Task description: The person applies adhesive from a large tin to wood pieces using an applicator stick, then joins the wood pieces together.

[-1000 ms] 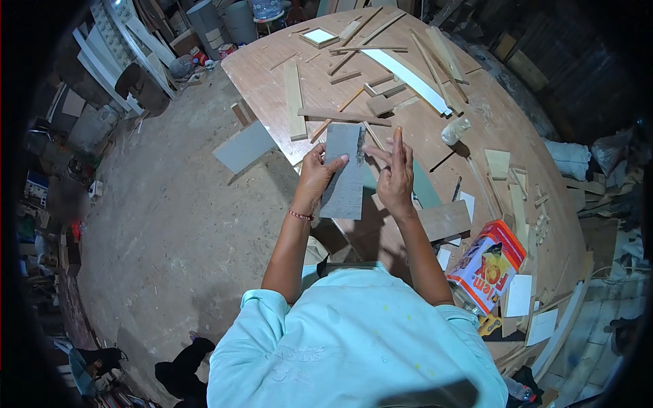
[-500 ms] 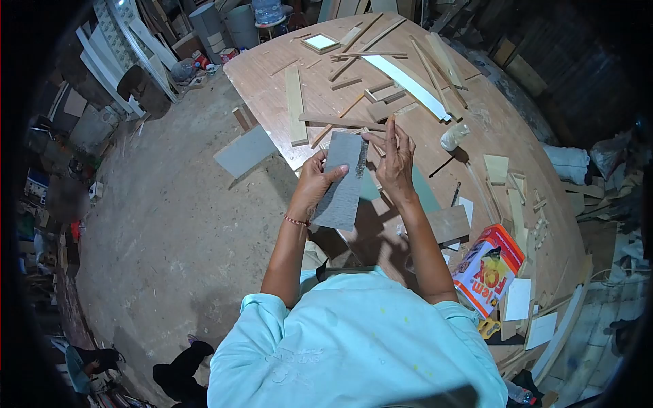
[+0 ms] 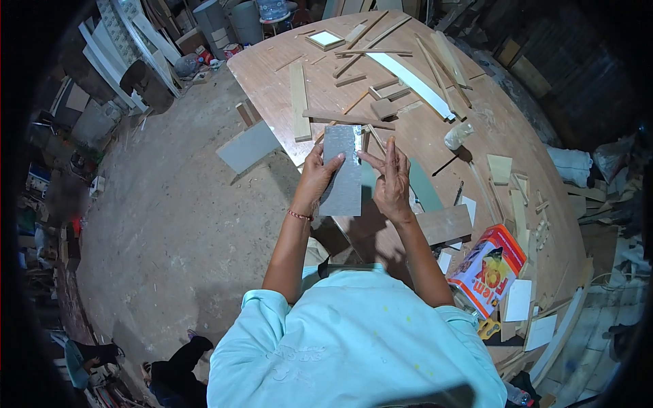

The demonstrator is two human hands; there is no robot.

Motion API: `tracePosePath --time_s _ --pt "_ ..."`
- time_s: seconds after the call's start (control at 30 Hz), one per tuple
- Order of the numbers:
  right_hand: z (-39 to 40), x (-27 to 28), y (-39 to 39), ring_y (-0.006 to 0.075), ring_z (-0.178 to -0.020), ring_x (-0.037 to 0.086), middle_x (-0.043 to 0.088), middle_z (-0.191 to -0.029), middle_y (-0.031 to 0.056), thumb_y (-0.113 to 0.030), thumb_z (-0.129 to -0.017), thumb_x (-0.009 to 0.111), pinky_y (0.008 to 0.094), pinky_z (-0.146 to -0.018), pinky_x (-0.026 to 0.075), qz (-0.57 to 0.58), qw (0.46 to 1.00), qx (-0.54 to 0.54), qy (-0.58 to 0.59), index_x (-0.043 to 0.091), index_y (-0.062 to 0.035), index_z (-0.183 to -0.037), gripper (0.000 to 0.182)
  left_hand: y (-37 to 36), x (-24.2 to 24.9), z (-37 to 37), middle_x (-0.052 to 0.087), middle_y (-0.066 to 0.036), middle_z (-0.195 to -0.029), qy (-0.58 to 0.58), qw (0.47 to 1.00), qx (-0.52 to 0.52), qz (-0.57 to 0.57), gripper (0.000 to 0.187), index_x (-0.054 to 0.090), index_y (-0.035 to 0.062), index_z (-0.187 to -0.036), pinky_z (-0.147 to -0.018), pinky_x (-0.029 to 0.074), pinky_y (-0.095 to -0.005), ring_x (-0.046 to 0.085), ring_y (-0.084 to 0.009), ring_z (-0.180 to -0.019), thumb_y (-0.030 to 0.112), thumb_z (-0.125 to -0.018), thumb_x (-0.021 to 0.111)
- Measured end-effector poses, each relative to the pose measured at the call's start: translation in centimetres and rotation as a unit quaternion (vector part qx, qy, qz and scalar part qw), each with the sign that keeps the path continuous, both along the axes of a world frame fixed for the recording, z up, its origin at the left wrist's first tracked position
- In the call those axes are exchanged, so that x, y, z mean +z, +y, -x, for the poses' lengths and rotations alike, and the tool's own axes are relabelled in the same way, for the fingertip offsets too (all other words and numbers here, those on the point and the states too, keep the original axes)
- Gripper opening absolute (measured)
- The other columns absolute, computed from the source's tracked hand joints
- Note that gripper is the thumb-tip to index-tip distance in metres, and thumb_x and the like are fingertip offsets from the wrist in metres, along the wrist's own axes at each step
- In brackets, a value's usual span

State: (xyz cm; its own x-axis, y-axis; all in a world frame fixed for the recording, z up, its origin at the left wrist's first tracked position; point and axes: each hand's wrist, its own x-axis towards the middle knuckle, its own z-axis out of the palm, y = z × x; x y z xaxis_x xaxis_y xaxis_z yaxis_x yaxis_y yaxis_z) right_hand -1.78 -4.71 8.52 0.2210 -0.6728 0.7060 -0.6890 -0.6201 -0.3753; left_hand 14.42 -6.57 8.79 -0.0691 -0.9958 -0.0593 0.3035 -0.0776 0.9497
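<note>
My left hand (image 3: 316, 178) grips a grey rectangular board (image 3: 342, 178) by its left side, thumb laid across its face. The board is tilted up in front of me over the table's edge, with a shiny, whitish smear along its upper right edge. My right hand (image 3: 392, 183) is beside that edge, one fingertip touching the smeared part and another finger stretched upward; it does not grip the board. Behind the board lies a wooden strip (image 3: 348, 120) on the table. Right of my right hand stands a white bottle (image 3: 458, 136).
Wooden strips and a white panel (image 3: 415, 87) lie across the brown table (image 3: 272, 75). A small frame (image 3: 325, 40) is at the far end. An orange and white can (image 3: 488, 270) stands near my right forearm. On the left floor is a person in dark clothes (image 3: 180, 370).
The board has turned more upright and shows its smeared edge more brightly. My right fingertip has moved down along that edge. The left hand keeps its grip.
</note>
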Motion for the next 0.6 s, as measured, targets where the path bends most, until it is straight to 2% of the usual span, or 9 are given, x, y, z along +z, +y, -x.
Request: tracePosePath --time_s 0.17,0.27,0.37,0.43,0.47,0.53,0.6 --pt "-0.2 -0.3 0.6 0.0228 -0.109 0.039 0.059 -0.108 -0.0071 0.009 -0.066 0.044 0.0346 -0.093 0.024 -0.012 1.000 0.006 0.027 0.009 0.0014 -0.135 0.078 -0.1 -0.2 -0.1 0.060 -0.006 -0.085 -0.005 1.000 -0.009 0.017 0.035 0.047 -0.0031 -0.108 -0.059 0.049 -0.0212 0.058 -0.0084 -0.067 0.012 -0.080 0.061" --pt "-0.1 -0.2 1.0 0.0225 -0.109 0.039 0.060 -0.107 -0.0057 0.010 -0.066 0.044 0.0349 -0.094 0.024 0.006 1.000 0.018 0.014 0.010 0.0012 -0.135 0.077 -0.2 -0.5 -0.1 0.060 -0.007 -0.086 -0.018 1.000 0.004 0.014 0.035 0.047 -0.0036 -0.109 -0.059 0.049 -0.0213 0.058 -0.0090 -0.068 0.011 -0.080 0.061" --pt "-0.1 -0.2 1.6 0.0235 -0.107 0.040 0.062 -0.101 -0.0009 0.012 -0.064 0.043 0.0355 -0.094 0.024 -0.016 0.998 0.040 -0.048 0.013 0.0010 -0.135 0.078 -0.2 -0.4 -0.1 0.060 -0.007 -0.086 -0.013 1.000 0.003 0.012 0.035 0.046 -0.0038 -0.108 -0.060 0.049 -0.0220 0.058 -0.0095 -0.069 0.009 -0.079 0.061" --pt "-0.1 -0.4 1.6 0.0254 -0.106 0.039 0.058 -0.103 0.0040 0.013 -0.060 0.043 0.0356 -0.094 0.025 -0.042 0.990 0.041 -0.127 0.029 -0.0033 -0.132 0.075 -0.3 -0.4 0.0 0.060 -0.007 -0.087 -0.002 1.000 0.015 0.018 0.035 0.046 -0.0037 -0.108 -0.061 0.049 -0.0222 0.058 -0.0097 -0.070 0.009 -0.079 0.061" --pt "-0.2 -0.3 1.7 0.0254 -0.106 0.039 0.058 -0.103 0.0040 0.013 -0.060 0.043 0.0356 -0.094 0.025 -0.043 0.990 0.040 -0.127 0.029 -0.0033 -0.132 0.075 -0.3 -0.4 0.1 0.060 -0.008 -0.088 0.008 0.999 0.026 0.026 0.035 0.045 -0.0036 -0.107 -0.061 0.049 -0.0224 0.058 -0.0099 -0.070 0.009 -0.079 0.061" --pt "-0.4 0.5 1.9 0.0281 -0.108 0.036 0.048 -0.112 0.0076 0.014 -0.055 0.044 0.0371 -0.093 0.025 -0.047 0.998 -0.024 -0.024 0.048 -0.0119 -0.122 0.072 -0.2 -0.2 0.2 0.060 -0.008 -0.088 0.007 0.999 0.027 0.033 0.034 0.045 -0.0035 -0.107 -0.062 0.049 -0.0224 0.058 -0.0100 -0.071 0.009 -0.079 0.061" --pt "-0.6 0.4 1.9 0.0289 -0.110 0.034 0.044 -0.115 0.0083 0.014 -0.054 0.044 0.0386 -0.093 0.025 -0.049 0.998 -0.036 -0.007 0.053 -0.0155 -0.117 0.070 -0.2 -0.2 0.2 0.060 -0.008 -0.089 0.006 0.999 0.029 0.041 0.034 0.045 -0.0033 -0.107 -0.062 0.049 -0.0224 0.058 -0.0102 -0.072 0.008 -0.079 0.061"
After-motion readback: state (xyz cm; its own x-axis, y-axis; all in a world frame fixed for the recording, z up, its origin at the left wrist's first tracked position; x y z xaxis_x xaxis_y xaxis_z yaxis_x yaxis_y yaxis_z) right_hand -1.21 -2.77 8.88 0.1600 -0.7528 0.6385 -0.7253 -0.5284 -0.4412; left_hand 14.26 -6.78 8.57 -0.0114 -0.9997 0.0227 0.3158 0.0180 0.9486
